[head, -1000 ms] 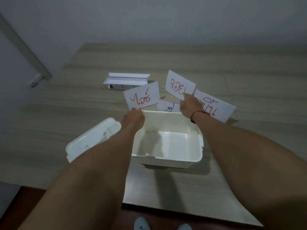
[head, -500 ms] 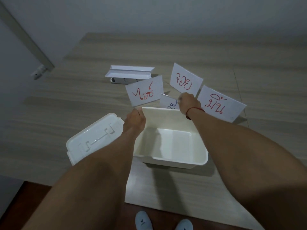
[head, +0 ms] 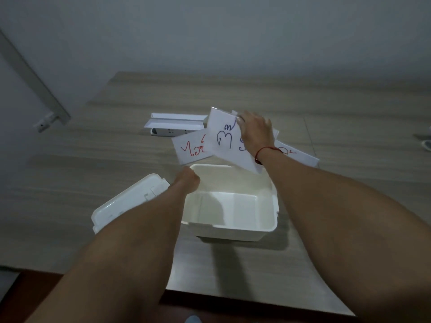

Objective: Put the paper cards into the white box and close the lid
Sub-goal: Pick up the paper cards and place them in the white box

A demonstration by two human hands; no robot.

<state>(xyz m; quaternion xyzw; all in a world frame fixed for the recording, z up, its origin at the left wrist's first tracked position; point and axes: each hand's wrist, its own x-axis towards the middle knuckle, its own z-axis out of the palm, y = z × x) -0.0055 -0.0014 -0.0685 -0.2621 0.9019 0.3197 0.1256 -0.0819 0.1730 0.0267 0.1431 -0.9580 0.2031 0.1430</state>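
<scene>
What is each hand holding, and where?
Right hand grips the blue-lettered card by its right edge. Left hand holds the red-lettered card by its lower edge.

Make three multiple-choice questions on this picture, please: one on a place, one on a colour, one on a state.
1. Where is the lid?
A. on the box
B. on the table, left of the box
C. in the right hand

2. What colour is the writing on the card in the right hand?
A. blue
B. green
C. black

3. The white box is:
A. shut
B. open with cards inside
C. open and empty

Answers: 1 B, the lid lies beside the box; 2 A, the strokes are blue; 3 C, its bare floor shows.
</scene>
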